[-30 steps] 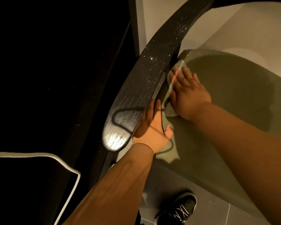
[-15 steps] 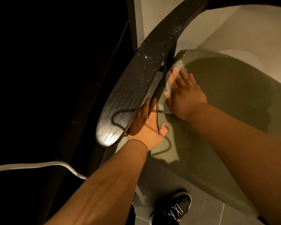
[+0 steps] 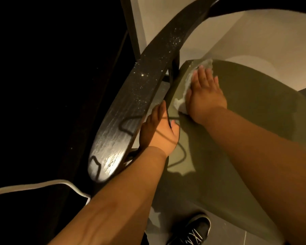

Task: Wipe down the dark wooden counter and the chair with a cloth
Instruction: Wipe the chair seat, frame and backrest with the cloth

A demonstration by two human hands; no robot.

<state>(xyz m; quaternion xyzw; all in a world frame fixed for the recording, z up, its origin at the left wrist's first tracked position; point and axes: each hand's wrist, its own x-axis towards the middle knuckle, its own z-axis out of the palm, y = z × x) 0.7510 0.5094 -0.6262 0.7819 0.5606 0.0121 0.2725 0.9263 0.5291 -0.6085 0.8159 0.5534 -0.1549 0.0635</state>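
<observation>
The chair has a curved dark wooden backrest, dusty and glossy, and an olive green seat. My right hand lies flat with straight fingers on a pale cloth, pressing it onto the seat's left edge near the back corner. The cloth shows beyond my fingertips and beside my thumb. My left hand reaches under the backrest's lower edge, fingers tucked behind it and thumb out over the seat. The dark counter fills the left side, nearly black.
A white cable loops across the dark surface at lower left. A black shoe with white laces stands on the grey tiled floor below the seat. A pale wall rises behind the chair.
My right hand has slid the cloth further back along the seat's left edge, toward the back corner. My left hand stays at the backrest's lower edge.
</observation>
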